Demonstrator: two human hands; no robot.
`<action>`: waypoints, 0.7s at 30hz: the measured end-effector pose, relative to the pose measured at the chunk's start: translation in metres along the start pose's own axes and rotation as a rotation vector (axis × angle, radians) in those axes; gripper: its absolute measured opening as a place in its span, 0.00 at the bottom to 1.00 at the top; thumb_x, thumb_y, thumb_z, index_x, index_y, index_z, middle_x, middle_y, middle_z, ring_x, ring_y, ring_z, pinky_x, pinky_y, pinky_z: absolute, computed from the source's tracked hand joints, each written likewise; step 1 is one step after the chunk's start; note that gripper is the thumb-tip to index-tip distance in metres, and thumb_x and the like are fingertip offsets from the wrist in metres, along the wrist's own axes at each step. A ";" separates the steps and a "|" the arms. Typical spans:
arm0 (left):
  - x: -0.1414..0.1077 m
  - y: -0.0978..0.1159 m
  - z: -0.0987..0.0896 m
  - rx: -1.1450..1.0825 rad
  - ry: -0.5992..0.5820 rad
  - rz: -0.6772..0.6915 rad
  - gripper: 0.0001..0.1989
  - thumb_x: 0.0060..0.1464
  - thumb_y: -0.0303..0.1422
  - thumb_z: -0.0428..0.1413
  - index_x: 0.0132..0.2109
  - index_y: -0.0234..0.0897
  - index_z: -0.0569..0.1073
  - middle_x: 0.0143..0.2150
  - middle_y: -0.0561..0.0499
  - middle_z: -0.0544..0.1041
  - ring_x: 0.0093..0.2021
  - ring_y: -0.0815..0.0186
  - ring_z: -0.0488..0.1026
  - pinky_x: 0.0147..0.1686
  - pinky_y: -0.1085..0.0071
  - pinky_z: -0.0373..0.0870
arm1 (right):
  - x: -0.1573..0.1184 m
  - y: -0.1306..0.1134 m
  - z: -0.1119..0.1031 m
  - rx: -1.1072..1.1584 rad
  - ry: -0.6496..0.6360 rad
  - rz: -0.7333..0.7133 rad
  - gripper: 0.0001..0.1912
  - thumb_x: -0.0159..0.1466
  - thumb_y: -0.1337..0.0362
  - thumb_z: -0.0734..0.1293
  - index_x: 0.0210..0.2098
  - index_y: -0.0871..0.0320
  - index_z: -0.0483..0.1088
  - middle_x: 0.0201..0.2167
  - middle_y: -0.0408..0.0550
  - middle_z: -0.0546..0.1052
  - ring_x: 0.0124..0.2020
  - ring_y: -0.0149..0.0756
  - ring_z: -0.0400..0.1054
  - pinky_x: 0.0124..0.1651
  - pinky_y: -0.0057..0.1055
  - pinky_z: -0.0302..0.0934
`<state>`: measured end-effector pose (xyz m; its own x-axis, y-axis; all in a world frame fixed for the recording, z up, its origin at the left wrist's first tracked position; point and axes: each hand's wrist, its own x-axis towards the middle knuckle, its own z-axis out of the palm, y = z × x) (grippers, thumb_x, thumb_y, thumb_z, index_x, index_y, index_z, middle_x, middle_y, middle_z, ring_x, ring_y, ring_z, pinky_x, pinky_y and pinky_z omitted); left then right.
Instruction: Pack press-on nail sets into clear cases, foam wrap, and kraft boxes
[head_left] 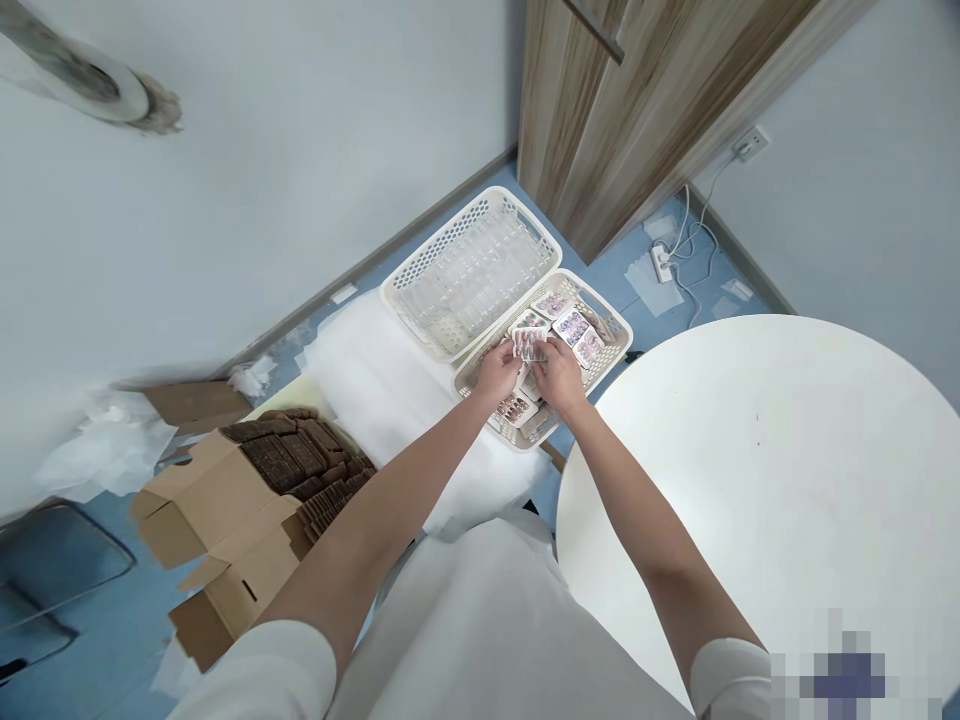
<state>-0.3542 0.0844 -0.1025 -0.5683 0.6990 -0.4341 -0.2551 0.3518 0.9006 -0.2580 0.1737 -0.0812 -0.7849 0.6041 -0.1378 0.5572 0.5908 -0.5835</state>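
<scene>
I watch the left hand (496, 377) and right hand (560, 377) pinch a patterned card (529, 344) over the open-topped near basket (627, 333); a second basket (420, 265) abuts its far-left edge, the white table (750, 480) curves just right, both forearms (624, 490) slant inward across its rim

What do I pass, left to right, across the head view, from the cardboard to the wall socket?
Tan cardboard → left hand → small patterned pack → right hand → white power strip → wall socket.
</scene>
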 end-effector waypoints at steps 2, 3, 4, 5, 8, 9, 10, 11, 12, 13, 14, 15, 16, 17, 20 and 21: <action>0.000 0.001 0.001 -0.014 0.003 -0.019 0.18 0.47 0.24 0.50 0.47 0.35 0.70 0.45 0.49 0.74 0.44 0.66 0.71 0.46 0.69 0.65 | -0.001 -0.001 0.000 0.000 -0.001 0.005 0.22 0.55 0.68 0.59 0.50 0.63 0.63 0.50 0.58 0.64 0.51 0.46 0.57 0.53 0.40 0.55; 0.000 0.001 0.002 -0.026 0.012 -0.026 0.18 0.47 0.24 0.50 0.47 0.35 0.70 0.45 0.49 0.75 0.44 0.66 0.71 0.45 0.69 0.65 | -0.002 -0.002 0.000 -0.002 0.000 0.009 0.22 0.55 0.68 0.60 0.50 0.64 0.64 0.50 0.58 0.64 0.51 0.46 0.58 0.53 0.40 0.55; -0.001 0.002 0.002 -0.038 0.022 -0.024 0.18 0.46 0.23 0.51 0.47 0.35 0.70 0.44 0.48 0.75 0.44 0.66 0.71 0.45 0.69 0.65 | -0.004 -0.003 -0.001 -0.002 -0.001 0.015 0.21 0.55 0.68 0.60 0.49 0.64 0.65 0.49 0.58 0.64 0.51 0.46 0.58 0.53 0.40 0.55; -0.002 0.002 0.003 -0.046 0.034 -0.011 0.18 0.45 0.23 0.51 0.46 0.35 0.70 0.44 0.48 0.75 0.43 0.66 0.71 0.45 0.69 0.65 | -0.006 -0.005 -0.003 0.000 0.002 0.023 0.21 0.55 0.68 0.60 0.49 0.64 0.65 0.49 0.58 0.65 0.50 0.46 0.59 0.53 0.40 0.55; -0.011 0.007 0.002 -0.036 0.065 0.064 0.19 0.44 0.23 0.52 0.47 0.36 0.69 0.44 0.48 0.74 0.42 0.66 0.71 0.44 0.69 0.66 | -0.016 -0.013 -0.010 0.024 0.033 0.045 0.20 0.55 0.67 0.60 0.47 0.63 0.66 0.47 0.58 0.66 0.49 0.46 0.61 0.52 0.40 0.56; -0.016 0.009 0.002 -0.025 0.070 0.096 0.20 0.44 0.23 0.52 0.47 0.36 0.69 0.44 0.48 0.74 0.42 0.66 0.71 0.43 0.69 0.66 | -0.021 -0.016 -0.013 0.038 0.051 0.052 0.19 0.55 0.67 0.61 0.47 0.63 0.67 0.47 0.58 0.66 0.48 0.45 0.61 0.52 0.40 0.57; -0.021 0.012 0.001 -0.012 0.072 0.127 0.20 0.44 0.23 0.52 0.47 0.36 0.69 0.44 0.48 0.74 0.41 0.66 0.71 0.43 0.69 0.66 | -0.027 -0.020 -0.016 0.056 0.074 0.059 0.19 0.55 0.67 0.61 0.47 0.63 0.67 0.47 0.57 0.66 0.48 0.45 0.61 0.51 0.40 0.57; -0.028 0.015 0.001 -0.004 0.072 0.152 0.20 0.44 0.23 0.53 0.48 0.36 0.69 0.44 0.48 0.73 0.41 0.66 0.71 0.43 0.69 0.66 | -0.034 -0.023 -0.019 0.077 0.100 0.064 0.19 0.55 0.67 0.61 0.47 0.62 0.67 0.46 0.57 0.66 0.48 0.45 0.62 0.51 0.40 0.58; -0.036 0.019 0.000 -0.002 0.071 0.170 0.21 0.44 0.23 0.53 0.48 0.36 0.69 0.45 0.47 0.73 0.41 0.67 0.71 0.43 0.69 0.67 | -0.043 -0.026 -0.021 0.102 0.125 0.069 0.19 0.55 0.66 0.62 0.47 0.62 0.67 0.46 0.56 0.67 0.48 0.44 0.62 0.51 0.40 0.58; -0.046 0.022 -0.002 -0.008 0.066 0.178 0.21 0.43 0.23 0.53 0.48 0.35 0.69 0.46 0.47 0.72 0.41 0.67 0.71 0.42 0.70 0.67 | -0.053 -0.030 -0.024 0.133 0.149 0.076 0.19 0.55 0.66 0.62 0.47 0.61 0.67 0.46 0.56 0.67 0.48 0.44 0.62 0.51 0.40 0.59; -0.056 0.025 -0.003 -0.020 0.052 0.177 0.21 0.43 0.23 0.53 0.48 0.35 0.68 0.46 0.46 0.72 0.40 0.67 0.71 0.41 0.70 0.68 | -0.064 -0.034 -0.026 0.171 0.170 0.086 0.19 0.55 0.66 0.62 0.46 0.60 0.67 0.46 0.55 0.67 0.46 0.42 0.63 0.50 0.39 0.60; -0.067 0.027 -0.005 -0.038 0.031 0.172 0.22 0.43 0.23 0.54 0.49 0.34 0.68 0.46 0.45 0.71 0.39 0.68 0.71 0.39 0.71 0.68 | -0.077 -0.037 -0.027 0.217 0.190 0.097 0.19 0.55 0.66 0.63 0.46 0.59 0.68 0.46 0.54 0.67 0.44 0.41 0.65 0.48 0.38 0.61; -0.079 0.029 -0.007 -0.057 0.004 0.167 0.22 0.43 0.24 0.55 0.49 0.34 0.67 0.46 0.45 0.71 0.38 0.68 0.71 0.38 0.71 0.69 | -0.091 -0.042 -0.028 0.268 0.210 0.111 0.18 0.55 0.66 0.63 0.46 0.58 0.68 0.46 0.54 0.67 0.41 0.38 0.66 0.46 0.37 0.63; -0.092 0.029 -0.009 -0.072 -0.030 0.165 0.23 0.42 0.24 0.55 0.49 0.33 0.67 0.45 0.44 0.71 0.37 0.69 0.71 0.37 0.71 0.69 | -0.107 -0.046 -0.028 0.322 0.233 0.125 0.18 0.55 0.66 0.63 0.45 0.57 0.68 0.46 0.53 0.66 0.38 0.36 0.67 0.45 0.36 0.64; -0.133 0.026 -0.015 -0.100 -0.136 0.178 0.23 0.41 0.25 0.57 0.48 0.32 0.68 0.43 0.45 0.72 0.34 0.71 0.71 0.36 0.72 0.69 | -0.159 -0.060 -0.026 0.444 0.321 0.164 0.17 0.54 0.67 0.62 0.44 0.56 0.67 0.46 0.51 0.67 0.34 0.32 0.68 0.41 0.34 0.65; -0.146 0.024 -0.017 -0.101 -0.170 0.180 0.22 0.41 0.25 0.57 0.47 0.32 0.68 0.42 0.45 0.72 0.34 0.71 0.71 0.36 0.72 0.69 | -0.178 -0.065 -0.024 0.467 0.355 0.180 0.17 0.54 0.67 0.63 0.44 0.55 0.67 0.45 0.51 0.67 0.33 0.31 0.68 0.41 0.34 0.65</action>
<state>-0.2902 -0.0198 -0.0174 -0.4739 0.8425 -0.2561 -0.2432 0.1543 0.9576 -0.1485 0.0407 0.0004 -0.5068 0.8612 -0.0390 0.4319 0.2145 -0.8761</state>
